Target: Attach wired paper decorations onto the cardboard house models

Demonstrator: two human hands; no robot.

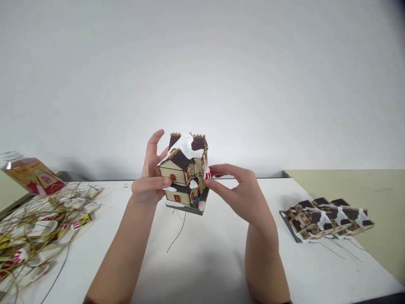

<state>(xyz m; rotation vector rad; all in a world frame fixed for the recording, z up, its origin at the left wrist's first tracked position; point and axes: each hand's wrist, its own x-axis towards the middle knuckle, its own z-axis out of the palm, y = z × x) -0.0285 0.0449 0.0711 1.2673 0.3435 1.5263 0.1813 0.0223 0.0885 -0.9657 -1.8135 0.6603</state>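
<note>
Above the white table, my left hand grips a miniature house from its left side, thumb across the front wall. The house has cream walls, dark roofs with white snow, red windows and a grey base; a thin dark wire hangs below it. At the house's right side, my right hand pinches a small red-and-white striped piece between thumb and fingers. That piece touches the wall or sits very close to it; I cannot tell which.
On the left lies a tangled heap of wired small parts, some red-and-white striped. Behind it leans a bottle of amber liquid with a white cap. Several similar miniature houses with trailing wires rest together at the right of the white table.
</note>
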